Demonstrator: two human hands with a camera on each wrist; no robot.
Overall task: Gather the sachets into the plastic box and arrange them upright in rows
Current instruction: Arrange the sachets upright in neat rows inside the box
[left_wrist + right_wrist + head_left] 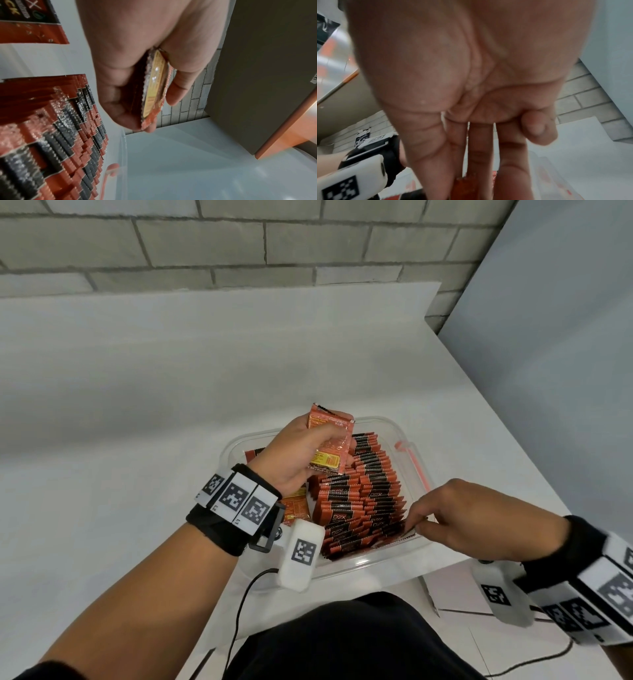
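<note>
A clear plastic box (359, 565) stands on the white table, with rows of orange-and-black sachets (359, 501) upright in its right part. My left hand (337, 446) hovers above the box's far left and grips a small stack of orange sachets (329, 440) between thumb and fingers. The left wrist view shows that stack edge-on (154, 88) and the rows (68, 128) below it. My right hand (416, 522) is at the near right end of the rows and pinches the tops of the sachets there. In the right wrist view an orange sachet (464, 185) sits between thumb and straight fingers.
Loose sachets lie flat in the box's left part (298, 505). An orange clip (412, 463) sits on the box's right rim. A black cable (239, 611) hangs by the table's near edge. A grey brick wall (239, 244) rises behind the table.
</note>
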